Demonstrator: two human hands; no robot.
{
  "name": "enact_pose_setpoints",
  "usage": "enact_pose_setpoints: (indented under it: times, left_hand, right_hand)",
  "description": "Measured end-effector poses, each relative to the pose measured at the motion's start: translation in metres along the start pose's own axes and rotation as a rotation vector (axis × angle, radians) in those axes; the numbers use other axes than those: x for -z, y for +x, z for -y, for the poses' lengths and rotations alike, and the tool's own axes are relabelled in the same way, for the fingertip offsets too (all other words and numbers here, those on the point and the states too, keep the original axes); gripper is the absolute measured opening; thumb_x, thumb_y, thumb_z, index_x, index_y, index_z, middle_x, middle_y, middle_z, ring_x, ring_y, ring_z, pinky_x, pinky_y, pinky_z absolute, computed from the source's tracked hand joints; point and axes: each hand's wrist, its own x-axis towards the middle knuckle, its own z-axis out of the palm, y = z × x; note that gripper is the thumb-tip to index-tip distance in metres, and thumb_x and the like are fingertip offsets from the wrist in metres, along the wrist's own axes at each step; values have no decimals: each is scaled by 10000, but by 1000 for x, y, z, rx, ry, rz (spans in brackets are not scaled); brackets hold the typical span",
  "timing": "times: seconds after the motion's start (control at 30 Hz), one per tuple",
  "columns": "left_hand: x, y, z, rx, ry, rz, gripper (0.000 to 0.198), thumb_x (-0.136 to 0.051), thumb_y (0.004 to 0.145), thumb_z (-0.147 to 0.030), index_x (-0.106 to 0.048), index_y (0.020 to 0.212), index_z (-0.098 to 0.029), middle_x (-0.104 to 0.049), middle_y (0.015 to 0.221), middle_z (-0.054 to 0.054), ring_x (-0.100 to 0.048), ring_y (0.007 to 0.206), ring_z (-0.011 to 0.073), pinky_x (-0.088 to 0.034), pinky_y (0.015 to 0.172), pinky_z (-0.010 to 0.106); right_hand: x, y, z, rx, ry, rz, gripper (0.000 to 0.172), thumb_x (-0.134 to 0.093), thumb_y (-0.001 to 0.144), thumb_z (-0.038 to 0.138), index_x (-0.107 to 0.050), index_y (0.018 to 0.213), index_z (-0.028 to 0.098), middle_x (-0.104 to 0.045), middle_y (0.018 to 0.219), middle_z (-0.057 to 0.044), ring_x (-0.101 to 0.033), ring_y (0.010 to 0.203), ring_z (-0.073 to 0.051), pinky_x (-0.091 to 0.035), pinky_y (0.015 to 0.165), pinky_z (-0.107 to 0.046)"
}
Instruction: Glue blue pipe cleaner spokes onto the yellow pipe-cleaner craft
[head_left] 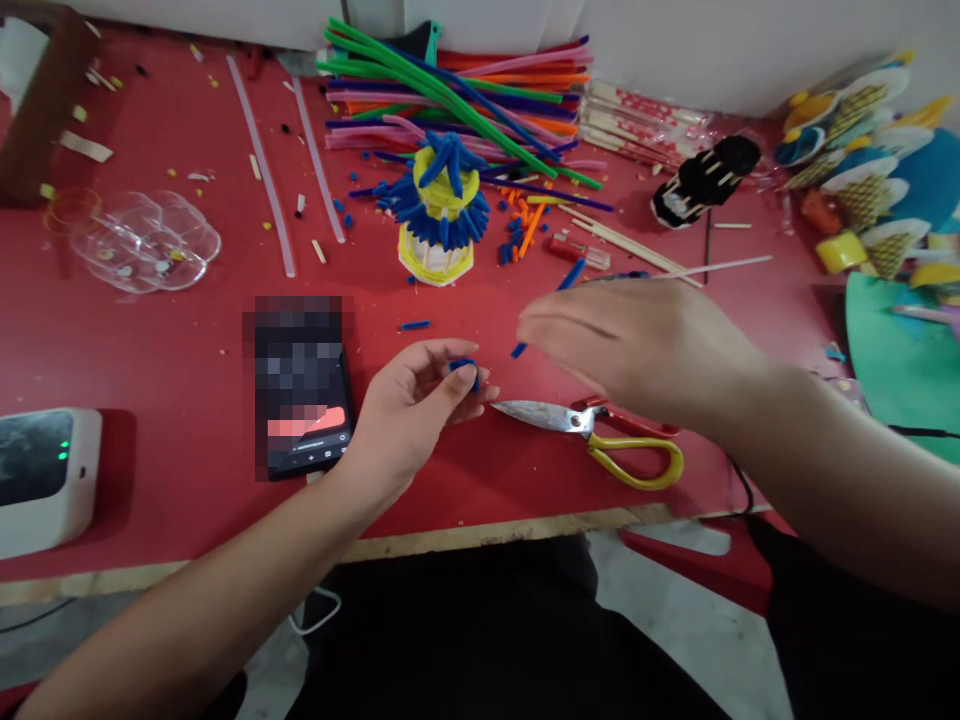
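Between the thumb and fingers of my left hand (pixel 420 395) is a small dark blue piece of pipe cleaner (pixel 466 374). My right hand (pixel 622 330), slightly blurred, hangs above the scissors with its fingers drawn together. A straight blue pipe cleaner length (pixel 571 274) shows on both sides of those fingers; whether they grip it is hidden. Scissors (pixel 637 465) with yellow and red handles lie partly open below, tip near my left hand. Another short blue piece (pixel 415 325) rests on the table. Behind stands a yellow and blue tiered pipe cleaner model (pixel 442 215).
Colourful pipe cleaners (pixel 450 90) are heaped at the back. A phone (pixel 304 390) lies left of my left hand, near a white device (pixel 49 480). A clear flower-shaped tray (pixel 146 245) sits farther left. A black model (pixel 705 180) and a red sharpener (pixel 577 250) are at right.
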Motion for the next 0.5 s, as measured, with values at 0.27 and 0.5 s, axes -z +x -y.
enact_pose_setpoints:
  times: [0.27, 0.5]
  left_hand:
    - [0, 4, -3, 99, -45, 73, 315, -870, 784, -191, -672, 1029, -201, -699, 735, -55, -775, 747, 132, -637, 676, 209]
    - [1, 3, -3, 93, -42, 112, 289, -841, 817, -175, -667, 1045, -201, -718, 748, -43, -788, 751, 146, -636, 662, 213]
  right_hand:
    - [-5, 4, 5, 296, 32, 50, 492, -268, 1046, 210, -760, 1064, 219, -799, 1151, -105, -742, 1085, -269, -586, 911, -431]
    - [-9, 9, 5, 339, 35, 105, 411, -351, 1026, 186, -761, 1051, 192, -803, 1041, -121, -757, 970, -272, -597, 833, -415]
